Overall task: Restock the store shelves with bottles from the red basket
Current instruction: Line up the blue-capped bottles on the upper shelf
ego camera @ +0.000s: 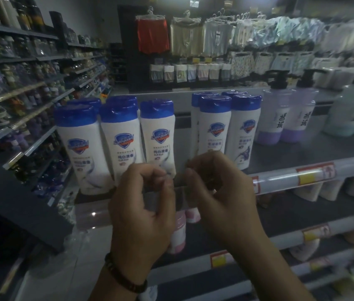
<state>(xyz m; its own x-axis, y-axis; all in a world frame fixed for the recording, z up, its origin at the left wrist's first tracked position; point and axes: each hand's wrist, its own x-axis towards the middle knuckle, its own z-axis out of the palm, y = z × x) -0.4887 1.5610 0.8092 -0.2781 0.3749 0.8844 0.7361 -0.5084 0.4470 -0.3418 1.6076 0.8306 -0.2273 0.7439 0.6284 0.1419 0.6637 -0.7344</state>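
Note:
White bottles with blue caps stand on the top shelf in two groups, the left group and the right group, with a gap between them. My left hand and my right hand are raised close together in front of that gap. Each has its fingers curled, thumb and forefinger pinching at the clear plastic strip along the shelf's front edge. Neither hand holds a bottle. The red basket is out of view.
Purple pump bottles and pale green bottles stand further right on the same shelf. Pink-and-white bottles sit on the shelf below. Stocked shelving lines the aisle on the left; hanging clothes fill the back.

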